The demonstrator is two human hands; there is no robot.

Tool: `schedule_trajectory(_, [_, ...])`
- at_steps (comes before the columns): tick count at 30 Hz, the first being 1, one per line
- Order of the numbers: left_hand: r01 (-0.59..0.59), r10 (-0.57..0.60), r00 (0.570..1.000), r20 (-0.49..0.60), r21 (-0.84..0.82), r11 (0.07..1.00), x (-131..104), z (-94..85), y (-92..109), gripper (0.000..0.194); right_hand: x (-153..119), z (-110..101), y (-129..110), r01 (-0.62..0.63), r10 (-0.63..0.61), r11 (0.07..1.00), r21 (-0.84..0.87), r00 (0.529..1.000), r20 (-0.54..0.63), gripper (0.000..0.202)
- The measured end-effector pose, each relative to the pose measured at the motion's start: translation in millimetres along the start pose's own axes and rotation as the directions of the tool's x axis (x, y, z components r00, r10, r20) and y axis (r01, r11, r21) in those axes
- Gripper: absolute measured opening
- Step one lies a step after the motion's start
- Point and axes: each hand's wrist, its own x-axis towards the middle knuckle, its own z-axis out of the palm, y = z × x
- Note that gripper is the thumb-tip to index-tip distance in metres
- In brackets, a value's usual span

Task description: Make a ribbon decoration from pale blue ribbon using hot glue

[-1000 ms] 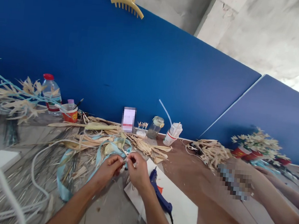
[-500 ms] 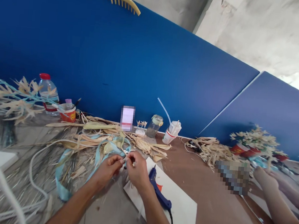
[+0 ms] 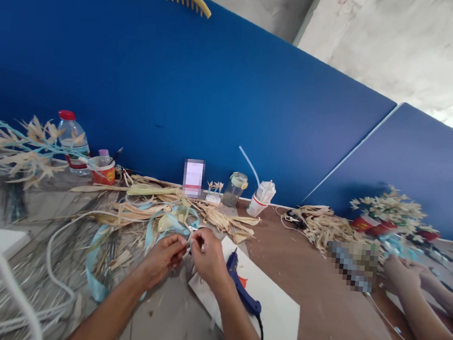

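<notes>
My left hand (image 3: 166,257) and my right hand (image 3: 206,253) meet in front of me, each with fingertips pinched together. Whatever sits between the fingers is too small and too hidden to name. Just beyond the fingertips lies light blue ribbon (image 3: 153,232), looping over dried corn husks (image 3: 222,217). A blue glue gun (image 3: 242,285) rests on a white board (image 3: 277,314), right beside my right forearm. Left of my left hand, thin wires (image 3: 111,255) are strewn over the table.
White cable (image 3: 50,252) curls at the left. At the back stand a red-capped bottle (image 3: 72,140), a red paper cup (image 3: 103,172), a phone (image 3: 193,179), a glass jar (image 3: 234,189) and a cup with sticks (image 3: 261,199). Another person's hands (image 3: 403,273) work at the right, near husk flowers (image 3: 392,208).
My hands stay nearly in place, with fingers still pinched and only slightly shifted. The view has tilted a little. At the right, the other person's hands have moved slightly.
</notes>
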Motion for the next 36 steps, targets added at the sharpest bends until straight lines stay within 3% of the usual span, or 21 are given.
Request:
schedule_trajectory(6, [0.011, -0.013, 0.999, 0.045, 0.034, 0.999, 0.9, -4.4, -1.6, 0.037, 0.3, -1.2, -1.3, 0.018, -0.018, 1.0, 0.0, 1.0, 0.004, 0.013])
schedule_trajectory(19, [-0.135, 0.13, 0.991, 0.035, 0.291, 0.947, 0.8, -0.1, -0.6, 0.037, 2.1, 1.3, 0.8, -0.205, 0.198, 0.957, 0.207, 0.979, 0.052, 0.007])
schedule_trajectory(26, [-0.096, 0.093, 0.995, 0.027, 0.194, 0.976, 1.1, -1.0, -0.9, 0.038, 1.6, 5.9, 5.4, -0.25, 0.251, 0.914, 0.32, 0.967, 0.038, 0.006])
schedule_trajectory(32, [-0.054, 0.053, 0.998, 0.012, 0.012, 0.998, 1.6, -2.9, 2.6, 0.038, 3.3, 4.7, 7.6, -0.308, 0.375, 0.756, 0.577, 0.927, 0.004, 0.008])
schedule_trajectory(36, [-0.044, 0.045, 0.999, 0.015, -0.078, 0.996, 3.1, -5.8, 2.7, 0.038, 3.4, 5.6, 8.2, -0.392, 0.411, 0.676, 0.624, 0.904, 0.121, 0.013])
